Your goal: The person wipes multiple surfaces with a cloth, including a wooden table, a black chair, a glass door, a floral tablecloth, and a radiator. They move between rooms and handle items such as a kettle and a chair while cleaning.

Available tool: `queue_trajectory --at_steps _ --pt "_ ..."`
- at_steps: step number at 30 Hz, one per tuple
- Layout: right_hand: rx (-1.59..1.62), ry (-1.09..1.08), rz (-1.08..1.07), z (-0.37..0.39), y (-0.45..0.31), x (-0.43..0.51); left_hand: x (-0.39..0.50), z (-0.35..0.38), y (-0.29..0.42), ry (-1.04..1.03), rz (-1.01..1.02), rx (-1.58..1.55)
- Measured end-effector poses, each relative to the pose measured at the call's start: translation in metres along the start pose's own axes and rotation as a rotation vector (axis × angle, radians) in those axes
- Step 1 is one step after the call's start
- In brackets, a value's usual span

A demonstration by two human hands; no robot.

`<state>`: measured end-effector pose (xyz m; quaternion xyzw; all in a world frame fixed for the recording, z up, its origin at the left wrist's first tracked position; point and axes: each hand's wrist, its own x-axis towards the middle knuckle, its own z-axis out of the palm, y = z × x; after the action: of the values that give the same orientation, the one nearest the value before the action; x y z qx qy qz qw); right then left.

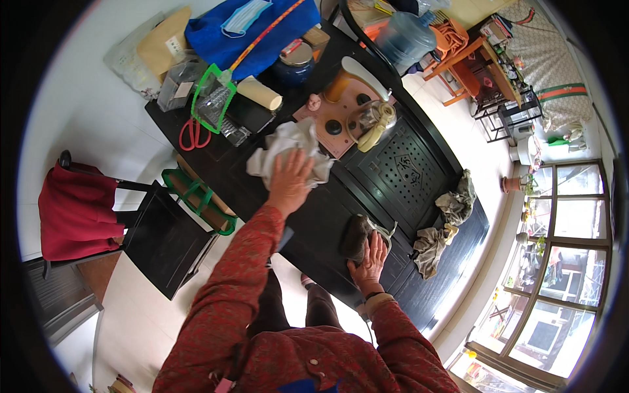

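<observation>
My left hand [290, 182] lies flat, fingers somewhat spread, on a crumpled white cloth [282, 152] on the black table [314, 216]. Nearer the table's front edge, my right hand [369, 260] rests against a dark grey-brown cloth item [357, 238] with a light string; whether its fingers grip it is unclear. Beyond the white cloth, a pink mat [339, 140] bears a glass pot with a cream lid and handle [376, 125], black round lids and a small pink figure [313, 102]. Two crumpled greyish cloths [430, 250] lie to the right.
Red-handled scissors [195, 135], a green-edged fly swatter [214, 98], a clear box [179, 83] and a dark blue jar [293, 66] crowd the far left of the table. A black chair [167, 240] and a green-trimmed bag [199, 199] stand to the left. A large water bottle [405, 39] is beyond.
</observation>
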<state>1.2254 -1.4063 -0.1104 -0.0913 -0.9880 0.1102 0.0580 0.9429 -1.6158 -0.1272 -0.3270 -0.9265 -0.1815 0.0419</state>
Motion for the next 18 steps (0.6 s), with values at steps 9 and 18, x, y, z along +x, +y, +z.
queue_trajectory --at_steps 9,18 --pt "0.033 -0.075 0.085 -0.007 0.001 0.051 -0.107 -0.027 0.089 -0.210 0.018 -0.044" --pt "0.048 0.032 -0.152 0.034 0.136 0.243 -0.049 -0.005 0.132 -0.215 -0.107 0.100"
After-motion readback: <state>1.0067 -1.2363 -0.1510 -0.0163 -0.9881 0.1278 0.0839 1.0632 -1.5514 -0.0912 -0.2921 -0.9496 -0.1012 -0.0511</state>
